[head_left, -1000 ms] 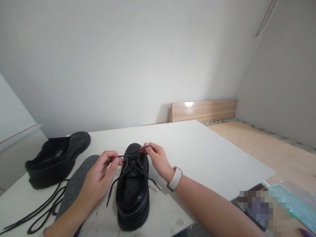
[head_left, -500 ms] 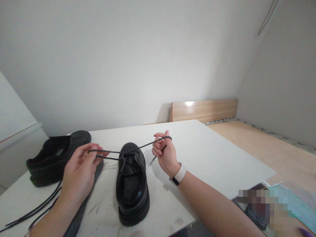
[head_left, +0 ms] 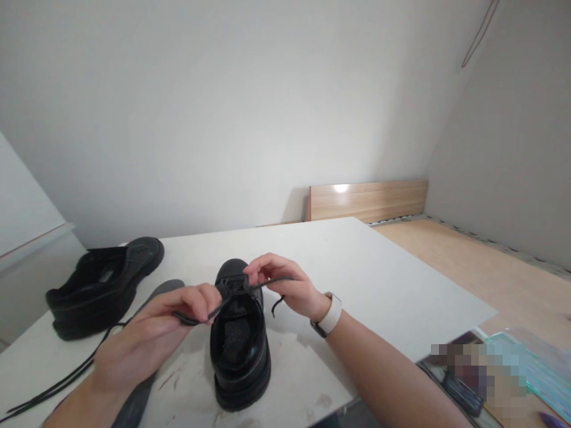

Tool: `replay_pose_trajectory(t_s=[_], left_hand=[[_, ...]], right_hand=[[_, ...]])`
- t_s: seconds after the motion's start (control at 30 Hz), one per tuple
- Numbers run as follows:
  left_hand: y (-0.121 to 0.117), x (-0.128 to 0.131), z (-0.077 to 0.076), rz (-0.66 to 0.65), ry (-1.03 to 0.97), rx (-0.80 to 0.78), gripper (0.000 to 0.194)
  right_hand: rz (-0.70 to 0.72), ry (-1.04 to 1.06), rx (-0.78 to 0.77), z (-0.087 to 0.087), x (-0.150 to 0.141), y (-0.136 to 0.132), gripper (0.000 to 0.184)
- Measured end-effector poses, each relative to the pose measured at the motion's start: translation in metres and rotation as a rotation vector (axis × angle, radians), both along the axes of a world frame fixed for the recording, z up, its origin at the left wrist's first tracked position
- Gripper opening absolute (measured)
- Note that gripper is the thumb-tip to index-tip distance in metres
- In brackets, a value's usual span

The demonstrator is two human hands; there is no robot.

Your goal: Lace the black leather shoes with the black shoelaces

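A black shoe [head_left: 239, 351] stands on the white table [head_left: 366, 279], toe pointing away from me. A black shoelace [head_left: 267, 283] runs through its front eyelets. My left hand [head_left: 165, 324] pinches the lace's left end just left of the shoe's tongue. Over the toe, my right hand [head_left: 285, 285], with a white watch on the wrist, pinches the right end; its short tail hangs down by the shoe's right side.
A second black shoe [head_left: 100, 285] lies at the table's left, a grey insole [head_left: 151, 339] and a loose black lace [head_left: 57, 380] beside it. A wooden board [head_left: 368, 199] leans on the far wall. A blurred item [head_left: 473, 368] sits at lower right.
My hands had pulled the lace ends wide apart half a second ago. Both have since come back in close to the shoe, still holding the lace.
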State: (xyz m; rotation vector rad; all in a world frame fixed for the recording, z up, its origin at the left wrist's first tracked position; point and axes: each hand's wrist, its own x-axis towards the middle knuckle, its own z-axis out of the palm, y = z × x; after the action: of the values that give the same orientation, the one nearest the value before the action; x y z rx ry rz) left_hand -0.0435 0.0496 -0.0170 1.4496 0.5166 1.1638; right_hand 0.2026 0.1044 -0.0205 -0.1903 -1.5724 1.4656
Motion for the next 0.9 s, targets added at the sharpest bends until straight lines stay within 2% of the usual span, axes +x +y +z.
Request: replay_pose_trajectory(t_s=[0.07, 0.1, 0.17, 0.27, 0.33, 0.37, 0.43, 0.5, 0.53, 0.6, 0.67, 0.8, 0.9], left_hand=[[-0.001, 0.002, 0.0, -0.008, 0.096, 0.059, 0.043], [-0.001, 0.002, 0.0, 0.034, 0.122, 0.081, 0.049], [0.002, 0.003, -0.002, 0.224, 0.141, 0.11, 0.055], [0.012, 0.004, -0.009, 0.57, 0.284, 0.128, 0.047], [0.018, 0.006, -0.015, 0.681, 0.446, 0.114, 0.039], [0.021, 0.007, -0.018, 0.689, 0.51, 0.105, 0.037], [0.025, 0.011, -0.024, 0.683, 0.568, 0.099, 0.041], [0.027, 0.013, -0.029, 0.699, 0.575, 0.109, 0.046], [0.028, 0.013, -0.031, 0.718, 0.576, 0.111, 0.047], [0.029, 0.011, -0.033, 0.743, 0.58, 0.104, 0.049], [0.029, 0.008, -0.033, 0.744, 0.602, 0.11, 0.048], [0.028, 0.005, -0.028, 0.738, 0.664, 0.14, 0.043], [0.028, 0.005, -0.025, 0.742, 0.651, 0.104, 0.043]], right_hand=[[0.042, -0.143, 0.139, 0.005, 0.005, -0.002, 0.039], [0.064, -0.214, 0.195, 0.009, 0.008, -0.002, 0.045], [0.114, -0.326, 0.277, 0.014, 0.012, -0.002, 0.06], [0.182, -0.363, 0.304, 0.016, 0.013, -0.001, 0.08], [0.134, -0.325, 0.259, 0.01, 0.009, 0.001, 0.077], [0.055, -0.299, 0.223, 0.005, 0.005, 0.002, 0.071], [-0.202, -0.296, 0.16, -0.008, -0.003, 0.006, 0.053], [-0.473, -0.377, 0.127, -0.024, -0.01, 0.013, 0.035], [-0.556, -0.427, 0.116, -0.032, -0.014, 0.016, 0.028], [-0.612, -0.489, 0.105, -0.043, -0.018, 0.023, 0.019], [-0.604, -0.496, 0.099, -0.049, -0.019, 0.026, 0.013], [-0.635, -0.466, 0.104, -0.048, -0.018, 0.026, 0.011], [-0.652, -0.423, 0.107, -0.045, -0.019, 0.022, 0.012]])
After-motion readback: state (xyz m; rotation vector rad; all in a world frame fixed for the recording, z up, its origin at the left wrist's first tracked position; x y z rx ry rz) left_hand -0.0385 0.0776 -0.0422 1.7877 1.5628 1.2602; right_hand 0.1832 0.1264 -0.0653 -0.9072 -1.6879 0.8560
